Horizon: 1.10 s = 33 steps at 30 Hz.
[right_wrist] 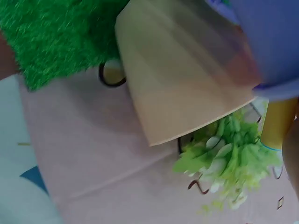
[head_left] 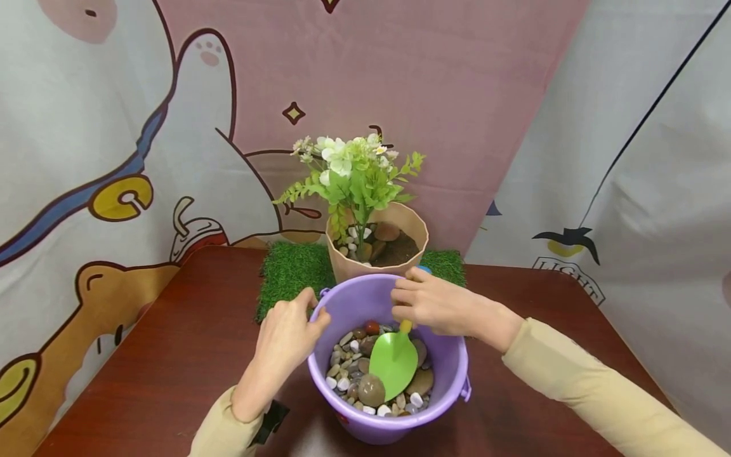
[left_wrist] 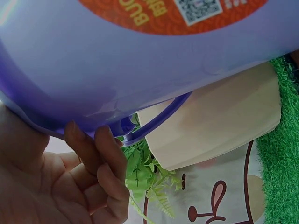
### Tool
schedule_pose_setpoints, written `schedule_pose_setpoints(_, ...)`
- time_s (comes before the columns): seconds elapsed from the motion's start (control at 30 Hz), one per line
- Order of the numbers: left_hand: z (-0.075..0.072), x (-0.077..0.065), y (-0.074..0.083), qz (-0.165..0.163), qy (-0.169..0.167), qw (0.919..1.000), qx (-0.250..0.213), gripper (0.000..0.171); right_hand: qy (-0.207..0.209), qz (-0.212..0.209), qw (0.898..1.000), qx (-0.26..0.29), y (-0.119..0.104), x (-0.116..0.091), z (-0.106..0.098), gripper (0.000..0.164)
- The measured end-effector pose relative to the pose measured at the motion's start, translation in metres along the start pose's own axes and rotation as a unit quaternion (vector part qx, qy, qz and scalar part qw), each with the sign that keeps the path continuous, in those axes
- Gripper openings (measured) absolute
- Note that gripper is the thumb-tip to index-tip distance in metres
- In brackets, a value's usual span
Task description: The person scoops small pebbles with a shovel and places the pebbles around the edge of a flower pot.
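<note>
A purple bucket (head_left: 461,374) stands on the table, with pebbles (head_left: 347,355) of several colours inside. My left hand (head_left: 288,330) grips its left rim; in the left wrist view the curled fingers (left_wrist: 110,154) show against the rim beside the handle joint. My right hand (head_left: 436,301) holds a toy shovel by its yellow handle (head_left: 406,326). The green shovel blade (head_left: 394,365) points down into the bucket, over the pebbles. A large round stone (head_left: 372,390) lies at the blade's lower left edge. Only a sliver of the right hand shows in the right wrist view.
Behind the bucket, a beige flowerpot (head_left: 378,270) with white flowers and green leaves (head_left: 365,184) stands on an artificial grass mat (head_left: 294,270). Brown soil and stones lie in the pot. A printed cloth (head_left: 457,95) hangs behind the brown table (head_left: 165,343).
</note>
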<state>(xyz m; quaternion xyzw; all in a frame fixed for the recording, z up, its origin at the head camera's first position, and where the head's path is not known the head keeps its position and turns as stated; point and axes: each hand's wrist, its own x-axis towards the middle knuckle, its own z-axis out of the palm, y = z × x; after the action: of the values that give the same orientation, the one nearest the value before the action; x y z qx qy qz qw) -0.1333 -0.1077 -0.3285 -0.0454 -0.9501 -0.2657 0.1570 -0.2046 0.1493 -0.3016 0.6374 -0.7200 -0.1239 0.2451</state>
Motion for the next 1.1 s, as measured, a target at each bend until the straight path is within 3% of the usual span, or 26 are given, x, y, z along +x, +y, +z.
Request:
schedule_pose_setpoints(0.23,0.000,-0.001,0.000,-0.001,-0.002,1.0000,0.001,0.011,0.007,0.005,1.000,0.019,-0.005,0.002,0.001,0.022)
schedule_pose_setpoints(0.5,0.001,0.000,0.000,0.003,0.007,1.0000,0.003,0.011,0.010,0.007,0.997,0.081,-0.012,0.005,0.009,0.028)
schedule_pose_setpoints(0.9,-0.001,-0.001,0.001,0.000,-0.002,1.0000,0.000,0.010,0.041,0.032,0.994,0.096,-0.018,0.006,0.010,0.017)
schedule_pose_setpoints(1.1,0.000,0.000,0.001,0.004,0.004,1.0000,0.003,0.010,0.011,0.055,0.997,0.058,-0.019,0.007,0.008,0.021)
